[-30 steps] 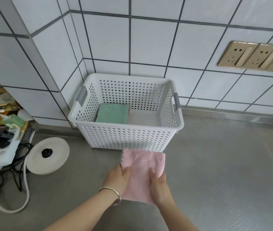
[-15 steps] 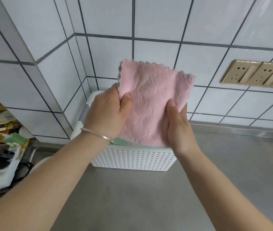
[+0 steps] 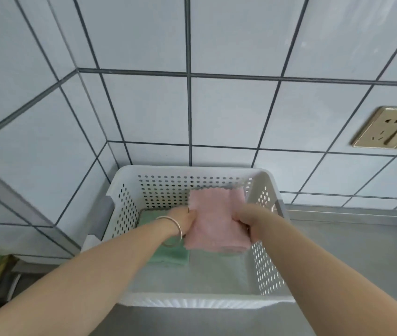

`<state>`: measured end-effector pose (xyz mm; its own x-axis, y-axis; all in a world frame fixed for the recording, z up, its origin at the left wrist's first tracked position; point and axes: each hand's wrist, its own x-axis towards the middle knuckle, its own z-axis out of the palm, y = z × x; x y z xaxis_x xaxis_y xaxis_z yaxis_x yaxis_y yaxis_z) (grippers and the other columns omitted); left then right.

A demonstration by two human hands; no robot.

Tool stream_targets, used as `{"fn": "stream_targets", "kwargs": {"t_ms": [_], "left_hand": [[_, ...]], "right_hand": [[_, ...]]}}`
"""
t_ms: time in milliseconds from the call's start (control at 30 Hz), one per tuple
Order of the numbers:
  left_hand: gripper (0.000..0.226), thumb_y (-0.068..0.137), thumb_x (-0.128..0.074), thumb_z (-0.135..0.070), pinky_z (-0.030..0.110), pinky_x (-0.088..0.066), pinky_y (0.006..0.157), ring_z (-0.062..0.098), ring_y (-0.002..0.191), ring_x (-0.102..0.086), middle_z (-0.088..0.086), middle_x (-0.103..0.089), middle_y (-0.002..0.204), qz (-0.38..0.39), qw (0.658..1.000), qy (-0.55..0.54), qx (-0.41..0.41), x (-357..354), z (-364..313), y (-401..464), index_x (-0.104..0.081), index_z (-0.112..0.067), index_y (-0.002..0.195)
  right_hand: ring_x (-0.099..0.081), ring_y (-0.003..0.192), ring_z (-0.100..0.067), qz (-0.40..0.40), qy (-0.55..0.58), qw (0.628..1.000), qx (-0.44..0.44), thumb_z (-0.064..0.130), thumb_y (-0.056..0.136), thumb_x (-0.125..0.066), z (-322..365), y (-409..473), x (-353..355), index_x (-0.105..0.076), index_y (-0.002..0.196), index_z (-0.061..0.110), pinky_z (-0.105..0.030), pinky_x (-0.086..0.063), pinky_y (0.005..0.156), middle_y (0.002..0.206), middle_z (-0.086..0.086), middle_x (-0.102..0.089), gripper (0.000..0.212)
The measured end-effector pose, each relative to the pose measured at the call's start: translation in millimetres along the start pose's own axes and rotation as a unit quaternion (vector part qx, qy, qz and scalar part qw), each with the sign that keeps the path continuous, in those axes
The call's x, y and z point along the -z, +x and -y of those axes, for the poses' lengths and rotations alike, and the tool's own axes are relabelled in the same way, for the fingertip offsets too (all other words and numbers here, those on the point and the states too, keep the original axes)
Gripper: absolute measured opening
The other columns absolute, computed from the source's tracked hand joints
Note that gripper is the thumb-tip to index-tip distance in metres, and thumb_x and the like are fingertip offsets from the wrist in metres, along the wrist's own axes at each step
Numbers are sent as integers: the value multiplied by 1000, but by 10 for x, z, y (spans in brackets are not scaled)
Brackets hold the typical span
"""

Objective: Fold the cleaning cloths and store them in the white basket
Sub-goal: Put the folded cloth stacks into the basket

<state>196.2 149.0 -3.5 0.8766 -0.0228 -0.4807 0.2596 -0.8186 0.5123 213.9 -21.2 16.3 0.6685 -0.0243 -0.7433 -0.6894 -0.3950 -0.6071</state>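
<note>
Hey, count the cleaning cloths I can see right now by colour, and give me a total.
Pink cloth: 1, held by the left hand and right hand inside the white basket
Green cloth: 1, lying in the basket's left side
Total: 2

I've got one view only, head cam, wide-angle, so nothing shared w/ a second view. It looks fwd and down from above the near rim of the white basket point(image 3: 192, 303), close in. Faces the tiled wall point(image 3: 229, 112) behind the basket; grey worktop point(image 3: 352, 258) runs to the basket's right. Both forearms enter from the bottom edge.
</note>
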Motion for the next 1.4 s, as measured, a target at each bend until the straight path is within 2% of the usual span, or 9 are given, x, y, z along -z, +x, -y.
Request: {"fn": "stream_targets", "kwargs": {"t_ms": [133,433,600,767,900,1000,1133,1233,1400], "left_hand": [[42,98,-28,-21,30,-42,89,31,111,-55,23,-57,122,44,997,61,31,-292,-6,259,-56,4,115],[34,95,-38,-10,32,-45,94,28,115,-56,16,-58,127,73,964,251,49,-397,16,533,-54,0,123],[34,89,-46,-16,30,-49,84,24,105,-60,9,-61,118,12,943,332,31,-324,75,595,-55,-6,121],[32,92,-36,-4,33,-47,78,25,106,-59,5,-62,116,-79,896,423,-112,-288,31,457,-55,-11,117],[57,87,-43,-46,43,-35,98,27,124,-37,9,-41,133,-67,872,410,-258,-363,80,334,-36,-11,132],[91,77,-50,-61,47,-15,115,29,140,-12,11,-21,149,5,882,410,-232,-462,190,342,-19,-9,144],[101,80,-42,-65,40,8,118,27,144,15,11,11,157,31,887,411,-207,-519,332,373,6,-7,147],[103,80,-34,-71,37,13,115,27,142,23,11,23,154,60,888,410,-199,-538,433,395,15,-8,145],[126,44,8,-86,33,20,108,23,141,26,8,25,154,82,884,407,-213,-562,536,502,17,-12,145]], "right_hand": [[-51,118,-32,-46,-127,991,3,5,94,-36,-96,363,-19,-46,128,-2,-36,-42,99,125,-20,-55,37],[-40,131,-31,10,-278,960,-25,14,98,-24,-193,662,-162,-9,149,14,-41,-36,108,153,-17,-22,53],[-54,113,-33,16,-238,970,-48,23,92,-34,-202,617,-176,-33,137,9,-50,-45,99,135,-18,-48,47],[-55,71,-19,65,-174,977,-105,17,90,-42,-194,521,-179,-52,82,8,-32,-51,66,82,-6,-58,16],[-62,88,-25,30,-256,965,-53,19,92,-42,-155,544,-232,-51,76,8,-35,-50,81,84,-8,-57,21],[-54,117,-25,-114,-442,882,117,18,96,-43,-64,374,-310,-53,114,8,-31,-44,92,120,-6,-57,23],[-32,129,-31,-131,-667,663,313,36,85,-58,-123,220,-376,-36,132,9,-42,-33,102,137,-12,-37,59],[4,145,-29,-14,-697,672,250,52,77,-62,-335,384,-281,-9,148,12,-48,-10,117,157,-9,-1,97],[20,143,-22,2,-720,668,188,53,82,-53,-523,627,-375,12,148,13,-51,-6,116,155,-7,22,101]]}}
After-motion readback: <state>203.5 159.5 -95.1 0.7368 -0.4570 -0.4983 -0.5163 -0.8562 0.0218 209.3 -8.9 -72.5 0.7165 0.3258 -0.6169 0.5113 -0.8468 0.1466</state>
